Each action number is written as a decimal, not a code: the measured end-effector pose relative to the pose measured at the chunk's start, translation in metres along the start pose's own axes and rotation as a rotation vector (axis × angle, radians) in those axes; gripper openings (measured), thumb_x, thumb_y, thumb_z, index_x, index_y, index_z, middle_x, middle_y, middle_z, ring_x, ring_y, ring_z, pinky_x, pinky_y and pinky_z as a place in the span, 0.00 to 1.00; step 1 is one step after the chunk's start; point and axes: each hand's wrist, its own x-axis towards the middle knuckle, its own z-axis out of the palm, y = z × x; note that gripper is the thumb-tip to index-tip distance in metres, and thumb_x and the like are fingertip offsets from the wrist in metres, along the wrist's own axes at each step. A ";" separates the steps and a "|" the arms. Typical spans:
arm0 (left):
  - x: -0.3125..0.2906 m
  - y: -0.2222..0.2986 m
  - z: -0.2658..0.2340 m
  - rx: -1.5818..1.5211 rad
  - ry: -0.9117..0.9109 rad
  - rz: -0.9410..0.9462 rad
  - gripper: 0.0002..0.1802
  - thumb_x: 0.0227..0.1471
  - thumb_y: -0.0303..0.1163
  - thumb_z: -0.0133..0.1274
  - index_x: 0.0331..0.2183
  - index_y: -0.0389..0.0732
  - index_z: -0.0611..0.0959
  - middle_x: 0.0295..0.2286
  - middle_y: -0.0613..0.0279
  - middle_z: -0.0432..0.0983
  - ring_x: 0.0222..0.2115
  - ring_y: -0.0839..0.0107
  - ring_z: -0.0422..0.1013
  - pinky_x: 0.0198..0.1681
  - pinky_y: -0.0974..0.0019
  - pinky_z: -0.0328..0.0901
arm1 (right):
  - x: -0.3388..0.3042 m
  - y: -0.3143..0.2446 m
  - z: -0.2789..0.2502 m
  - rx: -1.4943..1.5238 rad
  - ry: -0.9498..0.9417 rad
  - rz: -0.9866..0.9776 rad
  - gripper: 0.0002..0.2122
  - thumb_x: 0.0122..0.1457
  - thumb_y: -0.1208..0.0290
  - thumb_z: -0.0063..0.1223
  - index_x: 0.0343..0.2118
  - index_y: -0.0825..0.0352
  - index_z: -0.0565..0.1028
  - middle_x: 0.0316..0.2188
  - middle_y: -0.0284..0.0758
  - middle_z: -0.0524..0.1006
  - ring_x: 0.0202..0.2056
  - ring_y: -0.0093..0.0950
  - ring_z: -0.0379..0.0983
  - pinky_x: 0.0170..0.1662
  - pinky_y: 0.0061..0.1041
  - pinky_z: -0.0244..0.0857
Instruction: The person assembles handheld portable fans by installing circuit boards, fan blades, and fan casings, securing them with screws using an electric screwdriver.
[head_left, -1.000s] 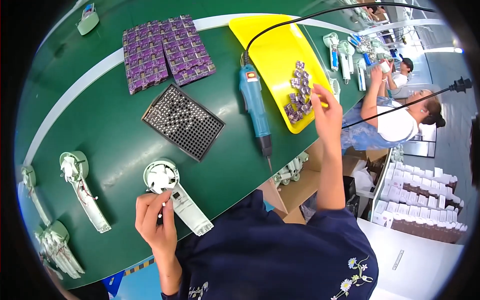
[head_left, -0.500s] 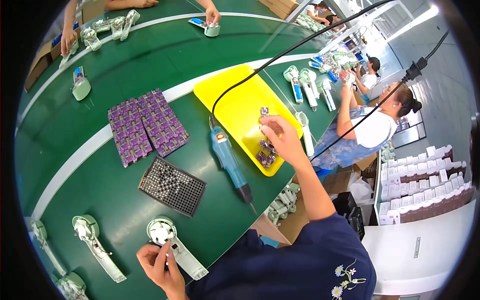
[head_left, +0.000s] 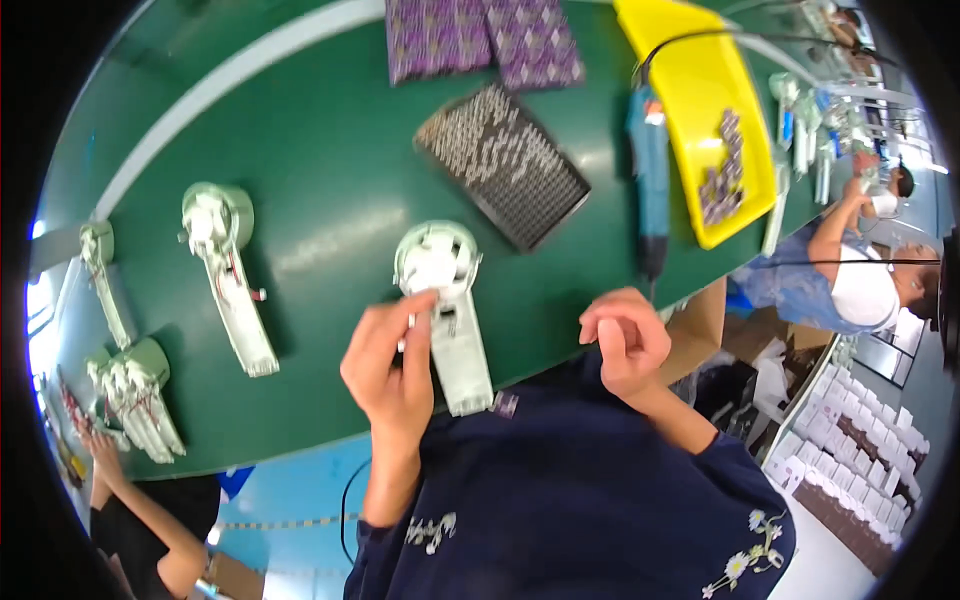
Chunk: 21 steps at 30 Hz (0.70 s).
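My left hand (head_left: 390, 375) grips a pale green handheld housing (head_left: 445, 300) with a round head and a long handle, pressing it flat on the green table (head_left: 320, 150). My right hand (head_left: 625, 340) hovers at the table's near edge to the right of the housing, with its fingers curled shut. Nothing shows in them. A small dark piece (head_left: 505, 403) lies by the handle's end. A blue electric screwdriver (head_left: 650, 180) lies just beyond my right hand, its cable running up.
A black screw tray (head_left: 500, 165), purple circuit boards (head_left: 480, 40) and a yellow tray (head_left: 690, 90) with small parts (head_left: 722, 170) sit farther back. More green housings (head_left: 225, 270) lie left. One person (head_left: 860, 280) works at right, and another person's arm (head_left: 130, 500) shows at lower left.
My right hand has come back from the yellow tray to the table's near edge. The view has swung down and closer. My left hand still holds the housing.
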 end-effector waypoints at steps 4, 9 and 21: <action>-0.010 0.003 -0.008 -0.061 0.016 -0.038 0.10 0.51 0.16 0.57 0.37 0.35 0.86 0.25 0.60 0.78 0.22 0.76 0.68 0.26 0.73 0.61 | -0.080 -0.016 0.003 0.005 -0.165 0.086 0.06 0.55 0.79 0.51 0.24 0.69 0.78 0.20 0.38 0.76 0.22 0.34 0.74 0.30 0.30 0.69; -0.001 -0.005 -0.004 -0.082 0.049 -0.016 0.10 0.51 0.17 0.57 0.37 0.34 0.87 0.24 0.62 0.77 0.22 0.77 0.68 0.27 0.74 0.61 | -0.063 -0.006 -0.002 -0.182 -0.614 0.239 0.16 0.54 0.74 0.62 0.47 0.65 0.80 0.46 0.39 0.75 0.44 0.34 0.74 0.47 0.31 0.69; -0.005 -0.007 -0.006 -0.168 0.005 -0.010 0.12 0.52 0.18 0.58 0.40 0.37 0.87 0.25 0.62 0.77 0.24 0.75 0.70 0.29 0.74 0.63 | -0.036 -0.019 0.018 0.059 -0.944 -0.019 0.11 0.54 0.73 0.65 0.42 0.64 0.81 0.42 0.33 0.78 0.39 0.31 0.74 0.40 0.27 0.70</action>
